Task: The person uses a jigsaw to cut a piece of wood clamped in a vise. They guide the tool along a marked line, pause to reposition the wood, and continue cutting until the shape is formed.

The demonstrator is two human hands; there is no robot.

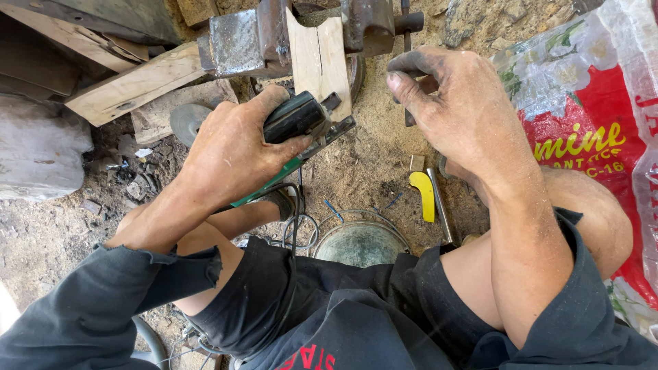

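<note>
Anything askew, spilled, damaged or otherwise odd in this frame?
Mostly clutter: sawdust and chips cover the ground, and a power cord lies looped between the legs. The wooden piece sits clamped in the vise. The left hand grips a power tool; the right hand is soot-blackened.

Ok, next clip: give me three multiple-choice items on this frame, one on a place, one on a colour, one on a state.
1. Where is the wooden piece?
A. Clamped in the vise
B. Flat on the ground
C. In the right hand

2. What colour is the curved piece on the ground?
A. Blue
B. Yellow
C. White

3. What is the left hand doing?
A. Resting open
B. Gripping the power tool
C. Holding a sack

Key: 1 A, metal jaws press both its sides; 2 B, plainly yellow against the sawdust; 3 B, fingers wrap the black body.
</note>
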